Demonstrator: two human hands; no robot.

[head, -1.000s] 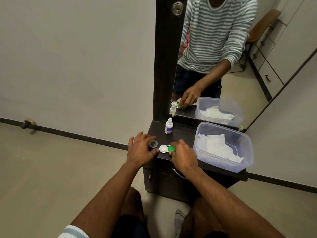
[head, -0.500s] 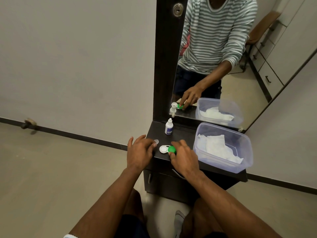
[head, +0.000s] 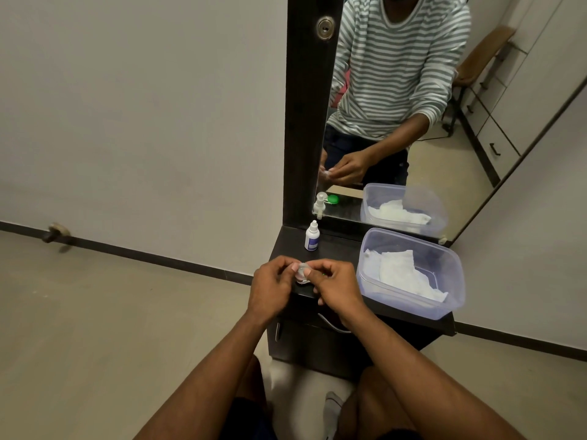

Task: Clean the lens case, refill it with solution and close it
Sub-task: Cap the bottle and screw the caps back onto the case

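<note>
Clear plastic cap (head: 301, 268) pinched between both hands, head view. Left hand (head: 270, 285) and right hand (head: 338, 287) meet just above the dresser top's (head: 336, 246) front edge, fingertips closed on that small cap; looks like they're rubbing or checking it. Lens case (head: 303, 282) sits on the top directly under the fingers, mostly hidden. In the mirror (head: 397, 122) its green cap shows in place on one well. Solution bottle (head: 311, 238) stands upright near the mirror, well apart from the hands, cap on. Tissue lies in the plastic tub (head: 457, 281) on the right.

Judgement: early stage, cleaning one cap. Refill and closing both wells not yet done.
</note>
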